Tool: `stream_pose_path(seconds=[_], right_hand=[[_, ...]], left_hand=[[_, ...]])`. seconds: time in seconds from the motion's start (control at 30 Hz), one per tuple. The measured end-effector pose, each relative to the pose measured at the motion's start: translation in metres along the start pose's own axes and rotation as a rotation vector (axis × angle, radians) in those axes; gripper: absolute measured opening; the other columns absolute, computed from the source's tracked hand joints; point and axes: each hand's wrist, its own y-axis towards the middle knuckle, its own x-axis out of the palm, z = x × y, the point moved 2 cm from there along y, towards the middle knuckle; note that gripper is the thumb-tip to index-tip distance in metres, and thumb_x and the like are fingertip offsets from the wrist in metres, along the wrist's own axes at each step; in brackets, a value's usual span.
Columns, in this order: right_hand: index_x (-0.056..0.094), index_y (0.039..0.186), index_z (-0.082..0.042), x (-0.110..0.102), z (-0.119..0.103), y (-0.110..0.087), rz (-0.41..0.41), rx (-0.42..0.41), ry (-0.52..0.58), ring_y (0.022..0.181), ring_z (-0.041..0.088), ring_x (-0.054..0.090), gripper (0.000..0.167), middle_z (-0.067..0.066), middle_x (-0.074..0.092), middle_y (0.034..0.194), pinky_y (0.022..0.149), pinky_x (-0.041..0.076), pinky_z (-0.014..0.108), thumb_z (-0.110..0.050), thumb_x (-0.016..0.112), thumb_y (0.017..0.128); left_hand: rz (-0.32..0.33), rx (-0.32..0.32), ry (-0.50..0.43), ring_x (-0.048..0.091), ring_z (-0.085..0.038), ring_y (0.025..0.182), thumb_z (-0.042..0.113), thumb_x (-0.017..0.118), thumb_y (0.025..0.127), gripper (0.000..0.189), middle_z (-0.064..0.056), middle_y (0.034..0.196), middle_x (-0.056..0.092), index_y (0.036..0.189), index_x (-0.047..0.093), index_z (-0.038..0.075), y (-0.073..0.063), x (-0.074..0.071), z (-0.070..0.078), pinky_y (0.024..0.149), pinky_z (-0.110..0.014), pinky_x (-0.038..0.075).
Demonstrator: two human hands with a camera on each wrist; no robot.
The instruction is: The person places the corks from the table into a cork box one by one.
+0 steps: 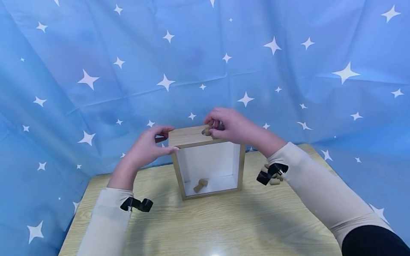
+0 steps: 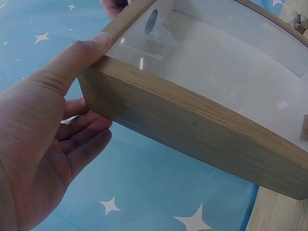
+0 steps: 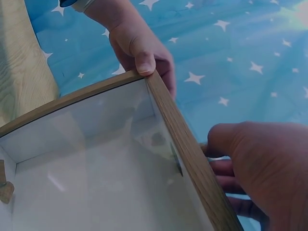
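Observation:
A wooden box frame [image 1: 186, 136] with a white interior and a clear front stands upright on the table. Its top has a round hole [image 2: 151, 22], seen from inside in the left wrist view. My left hand [image 1: 148, 147] grips the top left corner, thumb on the front edge and fingers behind. Above the hole, my right hand [image 1: 230, 127] pinches a small cork [image 1: 207, 131] between thumb and fingers; most of the cork is hidden by them. A couple of corks [image 1: 198, 187] lie on the box floor behind the pane.
More loose corks [image 1: 274, 182] lie in a small pile on the table [image 1: 188, 238] right of the box, partly hidden by the right wrist's black camera mount [image 1: 272, 173]. A blue star-patterned curtain [image 1: 131, 42] hangs close behind and around the table.

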Motion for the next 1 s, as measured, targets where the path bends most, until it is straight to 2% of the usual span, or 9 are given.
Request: stream_pose_path(seconds=[0.2, 0.4, 0.53, 0.67, 0.8, 0.9, 1.0], right_hand=[[0.074, 0.125, 0.0, -0.002, 0.001, -0.005, 0.022, -0.01, 0.021, 0.102, 0.021, 0.068, 0.024, 0.007, 0.068, 0.114, 0.089, 0.063, 0.036, -0.001, 0.075, 0.101], [0.074, 0.121, -0.002, -0.01, 0.004, -0.019, 0.094, 0.002, 0.048, 0.108, 0.023, 0.064, 0.018, 0.007, 0.067, 0.116, 0.095, 0.061, 0.041, -0.006, 0.075, 0.104], [0.074, 0.115, -0.004, -0.018, 0.007, -0.035, 0.171, -0.009, 0.035, 0.107, 0.025, 0.064, 0.011, 0.006, 0.066, 0.113, 0.093, 0.06, 0.045, -0.006, 0.074, 0.104], [0.076, 0.109, -0.003, -0.027, 0.013, -0.054, 0.279, -0.051, 0.022, 0.101, 0.03, 0.066, 0.007, 0.009, 0.068, 0.107, 0.087, 0.058, 0.045, -0.001, 0.075, 0.102], [0.077, 0.105, -0.001, -0.035, 0.023, -0.076, 0.364, -0.064, 0.011, 0.097, 0.032, 0.067, 0.009, 0.01, 0.07, 0.103, 0.082, 0.055, 0.037, 0.006, 0.076, 0.099], [0.077, 0.104, -0.001, -0.04, 0.03, -0.094, 0.39, -0.04, -0.007, 0.097, 0.029, 0.068, 0.01, 0.009, 0.071, 0.103, 0.081, 0.054, 0.033, 0.006, 0.076, 0.099], [0.076, 0.105, -0.002, -0.043, 0.039, -0.111, 0.384, 0.005, -0.029, 0.097, 0.025, 0.067, 0.008, 0.008, 0.07, 0.104, 0.08, 0.056, 0.036, 0.005, 0.076, 0.1]], left_hand=[[0.01, 0.009, 0.011, 0.054, -0.037, 0.147, 0.044, 0.091, 0.094, 0.082, -0.012, 0.157, 0.056, 0.161, 0.056, 0.012, 0.0, 0.002, -0.002, 0.122, -0.054, 0.048], [0.013, 0.036, 0.003, 0.053, -0.036, 0.148, 0.045, 0.09, 0.096, 0.081, -0.01, 0.159, 0.056, 0.162, 0.056, 0.014, -0.003, 0.001, -0.003, 0.123, -0.055, 0.046], [0.002, 0.052, -0.025, 0.052, -0.036, 0.149, 0.041, 0.088, 0.098, 0.078, -0.009, 0.161, 0.054, 0.162, 0.056, 0.013, -0.003, 0.0, -0.004, 0.124, -0.054, 0.045], [0.01, 0.013, -0.064, 0.053, -0.037, 0.149, 0.039, 0.09, 0.097, 0.078, -0.009, 0.161, 0.055, 0.162, 0.056, 0.015, -0.003, 0.0, -0.006, 0.122, -0.055, 0.047], [0.019, -0.029, -0.096, 0.053, -0.038, 0.148, 0.038, 0.092, 0.095, 0.081, -0.012, 0.157, 0.056, 0.163, 0.054, 0.013, -0.003, 0.001, -0.007, 0.12, -0.058, 0.049], [0.023, -0.041, -0.109, 0.053, -0.038, 0.148, 0.039, 0.092, 0.094, 0.083, -0.014, 0.156, 0.056, 0.162, 0.054, 0.013, -0.003, 0.001, -0.007, 0.12, -0.059, 0.049], [0.027, -0.04, -0.115, 0.054, -0.037, 0.148, 0.039, 0.093, 0.094, 0.082, -0.013, 0.155, 0.057, 0.162, 0.055, 0.015, -0.005, 0.002, -0.007, 0.121, -0.057, 0.048]])
